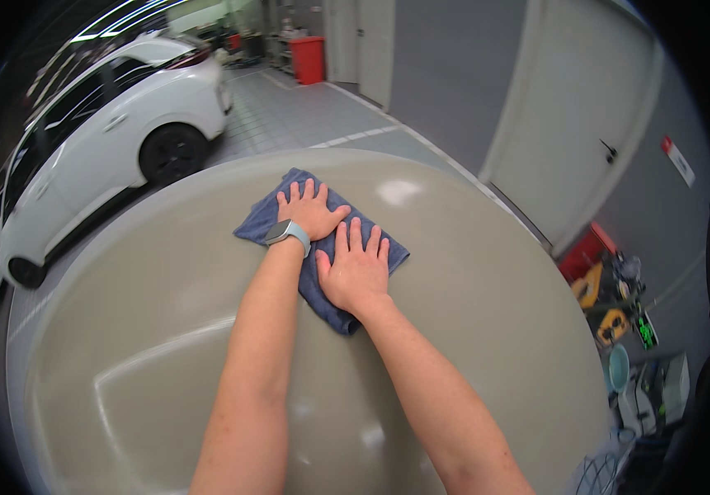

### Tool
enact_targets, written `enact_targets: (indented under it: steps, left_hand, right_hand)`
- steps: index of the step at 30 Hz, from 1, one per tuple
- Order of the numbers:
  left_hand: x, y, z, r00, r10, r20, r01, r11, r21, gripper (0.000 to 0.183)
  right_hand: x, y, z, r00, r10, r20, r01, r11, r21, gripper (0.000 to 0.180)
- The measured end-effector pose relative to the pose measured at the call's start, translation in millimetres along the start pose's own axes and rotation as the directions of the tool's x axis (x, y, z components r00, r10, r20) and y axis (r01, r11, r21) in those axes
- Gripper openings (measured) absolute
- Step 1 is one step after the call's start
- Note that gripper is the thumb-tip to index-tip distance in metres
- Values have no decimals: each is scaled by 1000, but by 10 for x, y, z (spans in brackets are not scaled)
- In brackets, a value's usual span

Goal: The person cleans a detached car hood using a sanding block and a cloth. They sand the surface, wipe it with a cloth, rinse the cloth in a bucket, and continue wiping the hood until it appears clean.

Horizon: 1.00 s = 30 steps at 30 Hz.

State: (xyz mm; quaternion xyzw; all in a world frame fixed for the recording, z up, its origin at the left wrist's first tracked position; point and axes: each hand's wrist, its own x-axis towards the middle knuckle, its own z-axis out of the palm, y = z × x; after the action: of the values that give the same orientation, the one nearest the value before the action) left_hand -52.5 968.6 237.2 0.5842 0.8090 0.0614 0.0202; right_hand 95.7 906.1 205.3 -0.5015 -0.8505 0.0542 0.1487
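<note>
Both palms press a folded blue cloth (324,291), which looks like a microfibre towel, flat against a broad, glossy beige painted panel (478,309), seemingly car bodywork. My left hand (309,212) lies on the cloth's upper part with its fingers spread. A smartwatch (278,231) with a pale strap is on that wrist. Lower and to the right, my right hand (355,269) rests on the cloth, fingers apart and pointing away from me. The two hands are close together, and neither grips the fabric. Cloth corners show beyond them at left, right and below.
A white car (126,124) stands at the left. Along the right wall are a closed door (571,117), a red container (587,250), yellow-and-black equipment (613,327), a light-blue basin (619,368) and coiled cables (599,473). Farther back is a red bin (308,60).
</note>
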Motion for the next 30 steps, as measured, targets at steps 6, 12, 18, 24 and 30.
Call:
enact_targets:
  steps: [6, 12, 18, 24, 30]
  left_hand:
    - [113, 198, 94, 967, 211, -142, -227, 968, -107, 88]
    - [101, 789, 30, 873, 460, -162, -471, 882, -31, 76]
    - [-900, 2183, 338, 675, 731, -100, -733, 680, 25, 72]
    - [-2488, 3179, 856, 418, 908, 39, -908, 418, -10, 70]
    - [-3810, 3872, 1212, 119, 982, 144, -974, 144, -176, 69]
  right_hand:
    - [-112, -67, 75, 963, 129, -235, -152, 985, -82, 74]
    - [-338, 133, 15, 870, 248, -427, -312, 946, -86, 70]
    - [-1581, 873, -323, 766, 519, -379, -582, 811, -65, 72]
    - [-3221, 1177, -396, 575, 772, -271, -807, 590, -31, 73]
    - [-4411, 1279, -662, 316, 935, -163, -949, 309, -67, 73]
